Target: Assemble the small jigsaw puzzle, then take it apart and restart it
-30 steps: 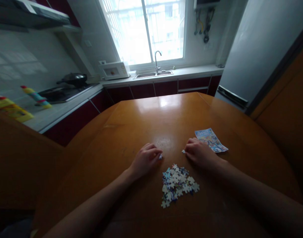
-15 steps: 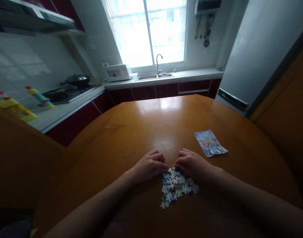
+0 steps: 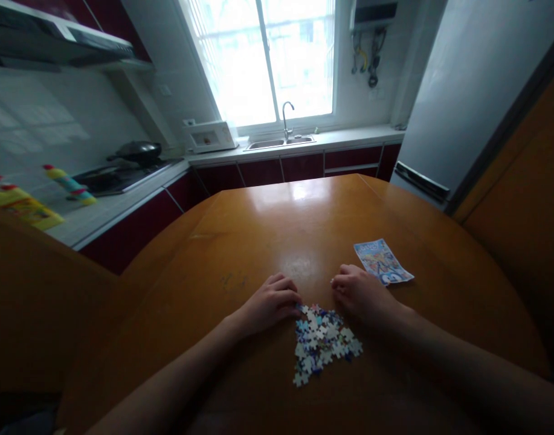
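A loose pile of jigsaw puzzle pieces (image 3: 324,341) lies on the wooden table, many showing pale backs and some blue or purple faces. My left hand (image 3: 277,302) rests at the pile's upper left edge, fingers curled and closed, with the fingertips against the outermost pieces. Whether it grips one is hidden. Beyond the pile's upper right side, my right hand (image 3: 356,293) is closed, a small pale puzzle piece (image 3: 332,281) peeking out at its fingertips. Just behind that hand lies a colourful printed picture sheet (image 3: 385,260), its lower left edge partly covered by the hand.
The round-sided wooden table (image 3: 258,235) spreads out in front of me. Past it stand a counter with a sink (image 3: 267,144), a microwave (image 3: 211,136) and a stove with a wok (image 3: 141,152). Bottles (image 3: 68,184) are on the left counter, a refrigerator (image 3: 440,103) at right.
My right hand has moved away from the pile, up and to the right towards the picture sheet, with a small piece at its fingertips. The left hand has drawn back slightly left.
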Demonstrator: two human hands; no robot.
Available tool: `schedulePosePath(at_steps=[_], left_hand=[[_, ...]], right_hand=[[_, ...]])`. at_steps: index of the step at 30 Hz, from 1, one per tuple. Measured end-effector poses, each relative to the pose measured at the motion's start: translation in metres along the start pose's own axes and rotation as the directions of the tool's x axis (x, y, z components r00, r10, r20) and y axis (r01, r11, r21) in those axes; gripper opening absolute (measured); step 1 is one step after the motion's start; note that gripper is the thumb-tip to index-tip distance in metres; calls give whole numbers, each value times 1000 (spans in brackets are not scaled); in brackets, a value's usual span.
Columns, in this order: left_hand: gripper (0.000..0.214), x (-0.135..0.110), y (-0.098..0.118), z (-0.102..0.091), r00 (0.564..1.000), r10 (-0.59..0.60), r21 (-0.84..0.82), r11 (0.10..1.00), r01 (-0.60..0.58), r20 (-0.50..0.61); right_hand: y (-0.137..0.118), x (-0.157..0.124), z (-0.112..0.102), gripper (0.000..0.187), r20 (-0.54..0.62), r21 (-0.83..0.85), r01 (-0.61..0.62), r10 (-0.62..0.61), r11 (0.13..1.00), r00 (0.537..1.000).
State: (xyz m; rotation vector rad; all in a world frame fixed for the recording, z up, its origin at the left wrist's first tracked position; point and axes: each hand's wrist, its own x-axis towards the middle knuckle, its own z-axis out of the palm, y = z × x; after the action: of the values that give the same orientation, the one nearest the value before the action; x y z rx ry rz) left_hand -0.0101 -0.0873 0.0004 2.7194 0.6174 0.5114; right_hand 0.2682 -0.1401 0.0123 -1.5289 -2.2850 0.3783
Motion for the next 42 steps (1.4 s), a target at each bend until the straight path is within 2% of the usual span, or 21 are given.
schedulePosePath(at_steps=[4,8,12,16,22,26,27,32,36,42], left_hand=[[19,-5,-2,-5,999,45,93,995,-45,-2],[19,-9,-2,-13,997,78,57,995,-76,-28],[25,-10,1,-18,999,39,27,999,-39,8],[23,-9,0,-15,1000,23,57,998,-24,20],[17,-10,1,-18,984,148,219,968,-122,-104],[19,-10,12,-24,979,201,233,951,-202,28],[19,-10,15,-23,980,199,227,953,-201,32],[12,-6,16,-4,985,119,224,971,-89,-127],[15,1,14,8,994,74,200,978,-57,-81],[7,5,13,6,995,-17,62,998,23,-98]], right_hand=[[-13,-3,7,18,25,134,238,-244,962,970],[-13,-3,11,23,52,97,321,-326,942,944],[-5,-1,14,23,4,102,293,-295,951,955],[-4,0,15,24,18,137,270,-275,953,961],[-5,0,17,24,1,137,289,-292,947,956],[-4,1,22,21,-14,118,294,-294,948,956],[-5,1,22,19,-18,111,283,-283,953,959],[-5,2,22,17,-31,129,210,-208,969,978],[-4,2,18,19,-30,139,187,-184,973,982],[-7,2,22,12,-71,211,219,-208,953,976]])
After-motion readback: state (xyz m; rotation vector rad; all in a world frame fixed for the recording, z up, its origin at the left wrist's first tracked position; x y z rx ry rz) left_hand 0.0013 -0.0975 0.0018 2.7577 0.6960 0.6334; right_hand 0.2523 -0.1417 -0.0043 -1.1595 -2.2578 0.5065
